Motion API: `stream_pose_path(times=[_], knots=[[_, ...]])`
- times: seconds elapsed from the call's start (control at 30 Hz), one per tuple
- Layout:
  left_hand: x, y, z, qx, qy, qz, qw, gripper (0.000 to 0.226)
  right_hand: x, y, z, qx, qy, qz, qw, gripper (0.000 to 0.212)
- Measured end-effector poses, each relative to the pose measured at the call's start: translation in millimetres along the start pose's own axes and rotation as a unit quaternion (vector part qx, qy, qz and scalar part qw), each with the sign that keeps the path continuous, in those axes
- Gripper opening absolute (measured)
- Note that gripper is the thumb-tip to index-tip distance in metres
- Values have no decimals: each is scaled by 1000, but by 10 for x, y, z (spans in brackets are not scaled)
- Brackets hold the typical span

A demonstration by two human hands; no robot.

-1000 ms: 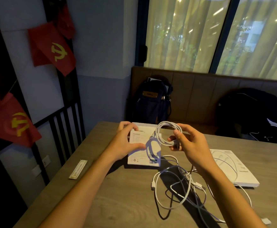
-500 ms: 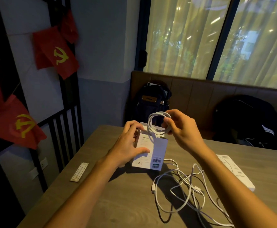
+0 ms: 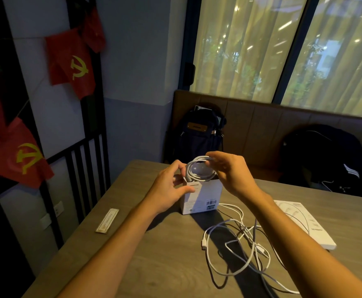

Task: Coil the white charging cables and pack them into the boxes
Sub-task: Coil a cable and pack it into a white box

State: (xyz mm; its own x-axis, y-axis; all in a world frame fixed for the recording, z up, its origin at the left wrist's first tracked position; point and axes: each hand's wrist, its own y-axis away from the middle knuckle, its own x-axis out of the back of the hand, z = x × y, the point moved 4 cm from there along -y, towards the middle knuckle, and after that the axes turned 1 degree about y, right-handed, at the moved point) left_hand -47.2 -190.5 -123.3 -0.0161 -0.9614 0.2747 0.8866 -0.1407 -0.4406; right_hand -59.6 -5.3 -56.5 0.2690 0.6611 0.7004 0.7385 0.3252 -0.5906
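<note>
I look down on a grey-brown wooden desk [image 3: 165, 254] set against a brown padded bench, with curtained windows behind and three red flags with yellow emblems [image 3: 72, 63] hanging on the wall to my left.

I count two white boxes: one upright white cardboard box [image 3: 201, 196] standing open-topped near the middle of the desk, and one flat white box [image 3: 304, 224] lying to the right, partly behind my right forearm. I count one coiled white charging cable [image 3: 197, 171] sitting in the mouth of the upright box, its loops still rising above the rim, and a loose tangle of white cables [image 3: 240, 248] sprawled on the desk in front of the box; I cannot tell how many cables make up the tangle.

My left hand [image 3: 169, 188] grips the upright box at its left side, thumb across the front face. My right hand [image 3: 229, 171] pinches the top of the coil between curled fingers.

A narrow pale label strip [image 3: 107, 220] lies near the desk's left edge. Two dark bags rest on the bench: a navy backpack [image 3: 199, 136] and a black bag [image 3: 326, 160].

Half a second ago the coil was above the box; now it is lower, entering the opening.
</note>
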Motion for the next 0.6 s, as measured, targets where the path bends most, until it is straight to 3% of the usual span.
stream_pose_path(times=[0.33, 0.6], knots=[[44, -17, -43, 32, 51, -19, 998, 31, -61, 30, 34, 39, 74, 73, 994, 27], [34, -30, -65, 65, 96, -31, 993, 37, -134, 80, 86, 8, 46, 122, 991, 33]])
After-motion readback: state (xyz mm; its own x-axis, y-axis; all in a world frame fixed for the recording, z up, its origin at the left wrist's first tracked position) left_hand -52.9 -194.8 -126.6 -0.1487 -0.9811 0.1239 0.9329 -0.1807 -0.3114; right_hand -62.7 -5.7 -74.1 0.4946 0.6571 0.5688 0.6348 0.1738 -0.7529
